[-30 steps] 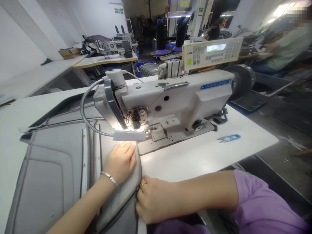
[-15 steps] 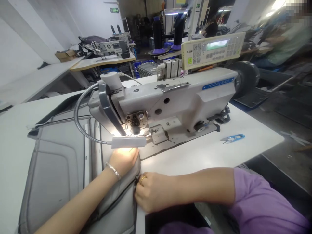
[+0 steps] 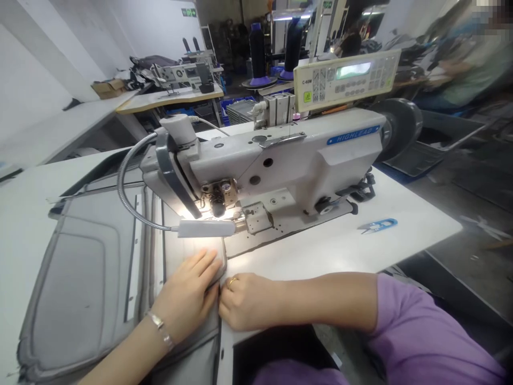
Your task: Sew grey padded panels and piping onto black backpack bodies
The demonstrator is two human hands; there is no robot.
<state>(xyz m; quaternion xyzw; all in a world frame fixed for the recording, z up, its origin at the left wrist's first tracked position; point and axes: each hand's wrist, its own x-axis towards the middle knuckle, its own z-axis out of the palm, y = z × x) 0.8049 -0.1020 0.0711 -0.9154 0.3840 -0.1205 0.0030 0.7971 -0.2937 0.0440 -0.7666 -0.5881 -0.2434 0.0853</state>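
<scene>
A large grey sewn fabric panel (image 3: 80, 267) with dark edging lies over the left of the table and runs under the sewing machine head (image 3: 256, 166). My left hand (image 3: 188, 291), a silver bracelet at its wrist, rests on the panel just in front of the lamp, fingers stretched out. Close by on its right, my right hand (image 3: 248, 302) has its fingers closed on the panel's edge; the fingertips are partly hidden. A white lamp (image 3: 206, 229) on a bent metal neck lights the needle area and covers part of it.
Blue thread snips (image 3: 379, 225) lie on the white table (image 3: 320, 248), right of the machine. A control box (image 3: 347, 80) and thread cones (image 3: 257, 53) stand behind. Another sewing machine (image 3: 180, 75) is at the back left. A person (image 3: 473, 69) sits at the far right.
My left hand has drawn back toward me from under the lamp, and its fingers have spread flat on the fabric. The panel has swung slightly; my right hand stays at its edge.
</scene>
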